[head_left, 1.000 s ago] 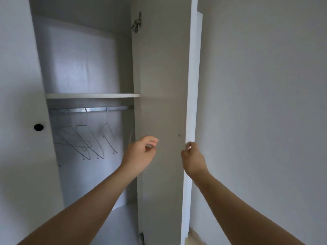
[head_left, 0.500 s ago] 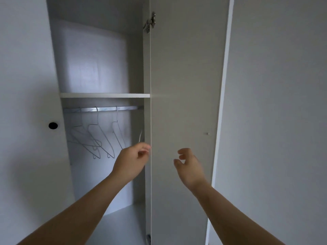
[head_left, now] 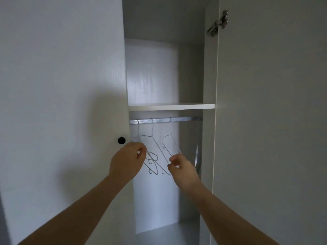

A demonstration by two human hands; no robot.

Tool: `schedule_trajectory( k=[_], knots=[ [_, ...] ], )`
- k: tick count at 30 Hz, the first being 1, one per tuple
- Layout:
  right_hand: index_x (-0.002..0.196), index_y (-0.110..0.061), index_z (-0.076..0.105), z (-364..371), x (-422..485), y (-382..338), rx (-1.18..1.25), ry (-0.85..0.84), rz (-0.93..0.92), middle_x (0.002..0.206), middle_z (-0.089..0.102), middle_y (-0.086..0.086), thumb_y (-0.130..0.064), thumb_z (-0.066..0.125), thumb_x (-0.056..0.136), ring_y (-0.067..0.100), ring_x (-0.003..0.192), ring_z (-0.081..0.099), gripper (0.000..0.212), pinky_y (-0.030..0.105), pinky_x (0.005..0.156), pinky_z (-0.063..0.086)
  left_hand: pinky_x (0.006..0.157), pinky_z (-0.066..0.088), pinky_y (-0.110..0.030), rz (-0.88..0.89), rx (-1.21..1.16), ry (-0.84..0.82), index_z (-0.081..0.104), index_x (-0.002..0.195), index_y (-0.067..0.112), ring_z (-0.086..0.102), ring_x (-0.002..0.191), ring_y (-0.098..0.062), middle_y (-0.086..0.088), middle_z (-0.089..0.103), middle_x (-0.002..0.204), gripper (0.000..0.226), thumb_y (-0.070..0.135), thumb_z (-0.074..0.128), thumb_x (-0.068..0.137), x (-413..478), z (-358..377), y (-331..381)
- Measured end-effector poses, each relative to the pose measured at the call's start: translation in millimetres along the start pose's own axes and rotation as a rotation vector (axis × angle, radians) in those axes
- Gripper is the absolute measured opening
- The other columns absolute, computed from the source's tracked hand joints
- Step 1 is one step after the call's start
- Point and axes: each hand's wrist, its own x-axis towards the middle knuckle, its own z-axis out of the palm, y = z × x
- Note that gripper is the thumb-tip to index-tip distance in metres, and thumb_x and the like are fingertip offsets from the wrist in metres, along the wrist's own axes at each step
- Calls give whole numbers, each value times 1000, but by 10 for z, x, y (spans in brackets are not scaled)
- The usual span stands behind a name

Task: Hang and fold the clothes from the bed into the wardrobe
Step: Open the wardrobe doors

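Observation:
The wardrobe stands open in front of me, with a metal rail point(head_left: 177, 119) under a white shelf point(head_left: 171, 106). Three thin wire hangers hang on the rail: a left hanger point(head_left: 152, 165), a middle hanger point(head_left: 155, 147) and a right hanger point(head_left: 170, 144). My left hand point(head_left: 126, 161) has its fingers curled at the left hanger; whether it holds the wire is hidden. My right hand point(head_left: 183, 167) is at the lower end of the right hanger, thumb and forefinger loosely curled and apart, with nothing in them. No clothes are in view.
The shut left door point(head_left: 62, 103) has a black round knob point(head_left: 121, 140) just above my left hand. The open right door point(head_left: 265, 121), with its hinge point(head_left: 217, 23), stands at the right. The wardrobe floor point(head_left: 168, 234) lies below.
The right door has swung fully open and my right hand has let go of its edge. Both hands have moved in to the hangers, and my view has shifted left.

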Motion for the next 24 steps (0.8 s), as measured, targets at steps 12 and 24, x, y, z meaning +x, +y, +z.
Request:
schedule_trajectory(
  k=[12, 24],
  knots=[
    [100, -24, 51, 766, 559, 13, -15, -56, 53, 95, 55, -11, -20, 49, 93, 6, 70, 53, 9, 11, 56, 41, 64, 41, -29, -31, 321, 67, 56, 112, 18, 55, 95, -22, -2, 50, 114, 25, 23, 51, 89, 585, 84, -861],
    [113, -20, 49, 836, 423, 14, 46, -136, 73, 100, 60, -1, -20, 48, 94, 10, 73, 56, 19, 11, 55, 42, 66, 39, -28, -60, 210, 110, 55, 108, 13, 54, 90, -22, -5, 55, 104, 20, 26, 49, 94, 435, 122, -757]
  ],
)
